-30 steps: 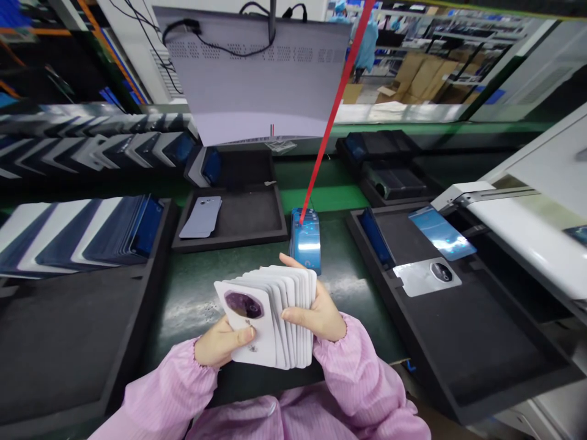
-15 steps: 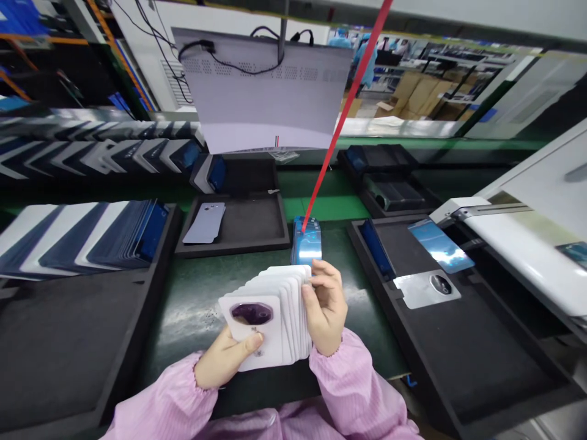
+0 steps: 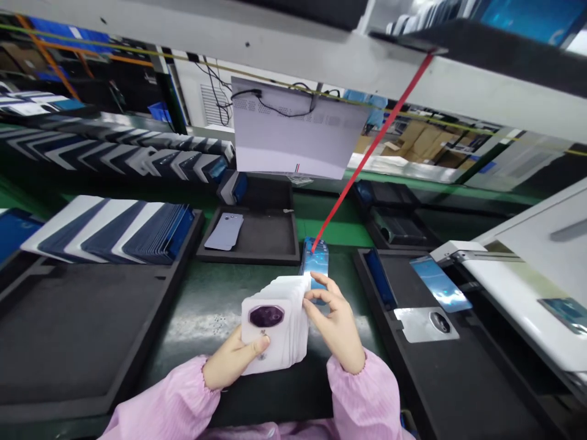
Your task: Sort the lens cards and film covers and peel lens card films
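Observation:
My left hand [image 3: 238,359] is closed round a fanned stack of white phone back panels [image 3: 270,339], its thumb pressed on the nearest one. That panel shows a dark oval camera window and small printed marks. At the stack's far right edge, the thumb and fingers of my right hand [image 3: 337,321] pinch the panels near their upper corner. How many they grip is hidden. Just beyond the hands, a stack of shiny blue phone panels [image 3: 315,261] lies on the dark green bench [image 3: 206,293].
A large black tray [image 3: 92,330] on the left bears a row of white and dark blue panels [image 3: 114,229]. A smaller tray [image 3: 270,235] holds a lilac panel [image 3: 224,231]. The right tray [image 3: 477,379] has a silver panel [image 3: 424,324]. A red strap [image 3: 371,153] slants down overhead.
The view has shifted, tilting up and showing more of the overhead shelf. My right hand has drawn slightly back and its fingers are more extended along the stack's edge. My left hand keeps its hold.

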### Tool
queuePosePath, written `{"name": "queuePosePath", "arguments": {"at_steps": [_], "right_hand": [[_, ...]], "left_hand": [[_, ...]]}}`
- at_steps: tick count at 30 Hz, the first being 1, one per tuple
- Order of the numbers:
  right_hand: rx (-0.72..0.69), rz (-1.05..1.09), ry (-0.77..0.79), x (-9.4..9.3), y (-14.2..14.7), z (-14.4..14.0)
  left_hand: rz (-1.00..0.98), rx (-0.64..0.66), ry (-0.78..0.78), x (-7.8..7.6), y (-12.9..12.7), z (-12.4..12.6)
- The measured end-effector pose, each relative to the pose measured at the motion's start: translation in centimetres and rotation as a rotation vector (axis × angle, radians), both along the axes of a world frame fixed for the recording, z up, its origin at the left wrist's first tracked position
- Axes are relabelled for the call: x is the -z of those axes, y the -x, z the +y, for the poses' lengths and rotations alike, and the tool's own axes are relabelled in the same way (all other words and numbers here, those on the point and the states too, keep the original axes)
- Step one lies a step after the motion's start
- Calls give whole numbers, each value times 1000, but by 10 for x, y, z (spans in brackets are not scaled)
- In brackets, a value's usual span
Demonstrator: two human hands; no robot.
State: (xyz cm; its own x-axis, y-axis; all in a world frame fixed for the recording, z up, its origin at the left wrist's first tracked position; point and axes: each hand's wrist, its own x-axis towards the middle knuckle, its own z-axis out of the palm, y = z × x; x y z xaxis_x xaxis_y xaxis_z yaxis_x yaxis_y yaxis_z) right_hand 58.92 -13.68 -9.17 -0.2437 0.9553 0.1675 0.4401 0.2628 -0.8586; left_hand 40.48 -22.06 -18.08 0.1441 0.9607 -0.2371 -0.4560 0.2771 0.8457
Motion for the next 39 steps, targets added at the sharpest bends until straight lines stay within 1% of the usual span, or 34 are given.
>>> {"name": "queuePosePath", "arguments": {"at_steps": [2, 4, 6, 9, 11, 13, 18, 20, 22, 23, 25, 27, 29, 30, 33, 35, 37, 39], "right_hand": [[-51, 9, 62, -2, 3, 4], [-89, 27, 92, -2, 8, 6], [-104, 40, 76, -3, 13, 7], [-102, 59, 13, -4, 21, 5], [-86, 65, -12, -5, 24, 3], [-71, 63, -5, -5, 25, 2], [-136, 14, 117, -5, 25, 3], [-168, 33, 143, -8, 24, 7], [-162, 92, 117, -12, 20, 16], [-130, 146, 94, -14, 17, 23], [2, 316, 53, -19, 12, 43], [174, 506, 29, -18, 10, 70], [304, 595, 32, -10, 18, 101], [327, 583, 52, -4, 25, 116], [284, 493, 150, 20, 52, 149], [245, 445, 185, 32, 66, 158], [226, 413, 171, 35, 71, 153], [207, 394, 128, 30, 66, 134]], "left_hand": [[-69, -43, 46, -4, 0, -3], [-149, -90, 84, -9, 0, -5], [-223, -111, 105, -14, 0, -7], [-316, -110, 115, -19, 1, -8], [-347, -112, 107, -21, 3, -8], [-361, -110, 95, -21, 4, -7], [-392, -119, 74, -21, 6, -6], [-420, -131, 80, -21, 7, -5], [-449, -144, 91, -21, 8, -4], [-459, -155, 94, -21, 8, -3], [-468, -186, 91, -21, 10, -2], [-470, -219, 81, -21, 12, -1], [-474, -236, 67, -21, 13, 0], [-475, -235, 59, -21, 13, 0], [-467, -227, 38, -20, 11, 0], [-459, -229, 27, -20, 11, 0], [-454, -230, 12, -20, 12, 0], [-443, -222, 3, -22, 15, 2]]}}
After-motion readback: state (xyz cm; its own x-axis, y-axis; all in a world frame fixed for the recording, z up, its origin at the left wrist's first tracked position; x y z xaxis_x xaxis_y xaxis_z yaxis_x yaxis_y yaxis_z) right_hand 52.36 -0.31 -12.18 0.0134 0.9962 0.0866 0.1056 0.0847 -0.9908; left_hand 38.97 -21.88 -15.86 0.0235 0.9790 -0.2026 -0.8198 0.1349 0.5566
